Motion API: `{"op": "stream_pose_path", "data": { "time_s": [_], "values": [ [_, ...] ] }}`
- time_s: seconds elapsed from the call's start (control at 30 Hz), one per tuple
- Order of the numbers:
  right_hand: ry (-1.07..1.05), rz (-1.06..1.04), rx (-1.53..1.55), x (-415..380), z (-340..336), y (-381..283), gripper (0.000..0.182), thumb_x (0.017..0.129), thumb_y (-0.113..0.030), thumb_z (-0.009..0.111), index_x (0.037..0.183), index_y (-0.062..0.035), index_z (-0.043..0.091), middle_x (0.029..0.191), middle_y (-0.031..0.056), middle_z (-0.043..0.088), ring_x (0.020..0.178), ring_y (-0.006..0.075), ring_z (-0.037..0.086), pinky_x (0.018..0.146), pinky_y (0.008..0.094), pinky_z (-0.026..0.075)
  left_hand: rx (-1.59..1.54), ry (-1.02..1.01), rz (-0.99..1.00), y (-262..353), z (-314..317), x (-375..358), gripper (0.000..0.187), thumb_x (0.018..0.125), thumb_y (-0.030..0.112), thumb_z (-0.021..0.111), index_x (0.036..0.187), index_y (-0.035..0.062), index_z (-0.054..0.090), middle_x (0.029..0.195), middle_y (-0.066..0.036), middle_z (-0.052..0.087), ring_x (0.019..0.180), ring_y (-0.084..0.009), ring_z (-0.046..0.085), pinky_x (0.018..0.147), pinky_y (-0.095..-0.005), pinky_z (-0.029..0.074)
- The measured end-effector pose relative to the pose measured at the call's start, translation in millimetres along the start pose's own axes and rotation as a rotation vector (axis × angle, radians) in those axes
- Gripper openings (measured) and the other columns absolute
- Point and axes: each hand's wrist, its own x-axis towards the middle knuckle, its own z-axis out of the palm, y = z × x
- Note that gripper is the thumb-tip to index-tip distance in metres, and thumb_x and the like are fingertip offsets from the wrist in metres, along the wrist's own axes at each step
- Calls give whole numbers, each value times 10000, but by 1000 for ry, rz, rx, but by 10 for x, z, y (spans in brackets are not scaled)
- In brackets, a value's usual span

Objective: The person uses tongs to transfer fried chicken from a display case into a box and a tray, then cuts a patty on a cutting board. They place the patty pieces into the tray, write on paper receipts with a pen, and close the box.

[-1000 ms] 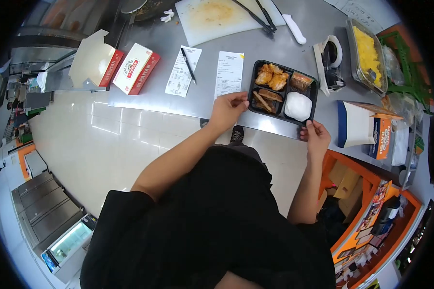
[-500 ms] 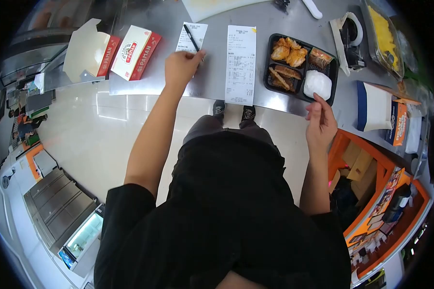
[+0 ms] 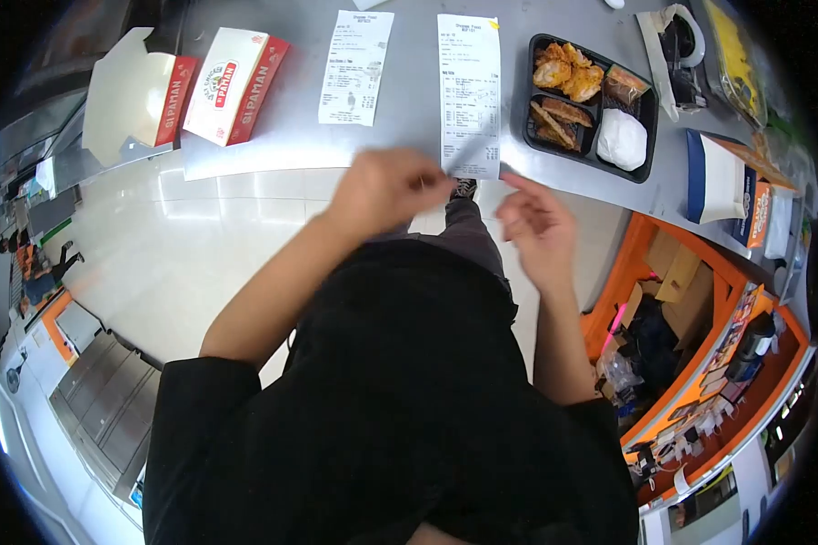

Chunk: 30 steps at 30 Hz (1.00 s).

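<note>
My left hand (image 3: 395,189) is closed around a dark pen (image 3: 459,162), which is blurred and reaches over the lower end of the long receipt (image 3: 470,82). Just right of the pen, my right hand (image 3: 538,218) has its fingers apart near the receipt's bottom edge. A shorter receipt (image 3: 354,68) lies flat on the counter to the left. Right of the long receipt stands a black compartment tray (image 3: 595,168) with fried pieces (image 3: 568,73), brown strips (image 3: 559,123), a small packet (image 3: 624,85) and a white wrapped ball (image 3: 623,140).
On the metal counter (image 3: 273,150) at left are an open red and white box (image 3: 171,100) and a closed one (image 3: 236,86). Packaging (image 3: 727,182) and a yellow-filled container (image 3: 734,64) lie at the right. An orange shelf unit (image 3: 623,291) stands below the counter's right side.
My left hand has moved right and down from the shorter receipt, taking the pen off it. My right hand has moved left, away from the tray. The view has shifted slightly.
</note>
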Motion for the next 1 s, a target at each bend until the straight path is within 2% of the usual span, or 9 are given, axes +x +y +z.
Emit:
{"op": "stream_pose_path", "data": {
  "time_s": [0.03, 0.1, 0.2, 0.23, 0.33, 0.43, 0.57, 0.77, 1.0],
  "values": [
    [0, 23, 162, -14, 155, 81, 324, 907, -89, 735, 1208, -4, 649, 863, 29, 681, 756, 78, 629, 648, 229, 515, 16, -55, 84, -49, 95, -99, 187, 792, 208, 808, 883, 57, 744, 798, -79, 719, 657, -199, 684, 600, -314, 536],
    [-60, 80, -23, 12, 294, 140, 281, 915, -104, 730, 1169, -2, 666, 857, 36, 692, 742, 87, 640, 650, 229, 516, 47, -160, 252, -110, 214, -212, 185, 774, 192, 810, 885, 69, 726, 820, -87, 706, 668, -232, 680, 596, -334, 537],
    [48, 126, -28, 43, 294, 283, 197, 942, -117, 699, 1087, 15, 687, 832, 71, 703, 723, 149, 672, 673, 260, 543, 66, -67, 306, -171, 169, -114, 190, 782, 188, 793, 908, 72, 711, 814, -95, 696, 673, -281, 671, 593, -359, 540],
    [135, 58, 34, 74, 289, 314, 191, 948, -114, 688, 1086, 18, 685, 827, 82, 704, 730, 164, 679, 684, 269, 550, 24, 80, 307, -270, 214, -62, 277, 780, 220, 804, 991, 74, 698, 960, -114, 703, 845, -305, 686, 730, -370, 553],
    [323, -65, 83, 215, 265, 288, 138, 925, -30, 685, 1038, 37, 640, 942, 166, 706, 792, 206, 695, 770, 304, 572, 170, 255, 340, -497, 316, 281, 449, 791, 319, 795, 1155, 96, 654, 1265, -147, 614, 1166, -351, 591, 994, -477, 465],
    [371, -283, 40, 402, 238, 376, 150, 883, 37, 700, 995, 25, 601, 1021, 180, 689, 853, 202, 694, 808, 308, 569, 517, 243, 276, -526, 309, 445, 624, 792, 459, 766, 1315, 168, 589, 1488, -142, 424, 1385, -407, 375, 1105, -673, 248],
    [393, -318, -11, 535, 237, 434, 190, 843, 95, 689, 974, 11, 581, 1002, 144, 668, 918, 189, 688, 833, 305, 566, 600, 316, 196, -609, 220, 513, 673, 776, 579, 728, 1383, 338, 564, 1540, -99, 360, 1432, -489, 239, 993, -844, 151],
    [405, -387, -144, 781, 438, 616, 179, 786, 105, 723, 900, 9, 623, 943, 104, 668, 901, 155, 685, 809, 270, 556, 571, 137, 228, -799, 222, 460, 619, 782, 562, 728, 1346, 344, 596, 1531, -103, 365, 1435, -482, 230, 1048, -809, 168],
    [540, -386, -194, 793, 520, 713, 205, 757, 94, 759, 837, -2, 597, 869, 97, 674, 814, 118, 656, 729, 243, 526, 451, 200, 261, -848, 200, 418, 575, 774, 523, 745, 1301, 321, 635, 1535, -144, 350, 1415, -507, 246, 1102, -729, 221]
  ]
}}
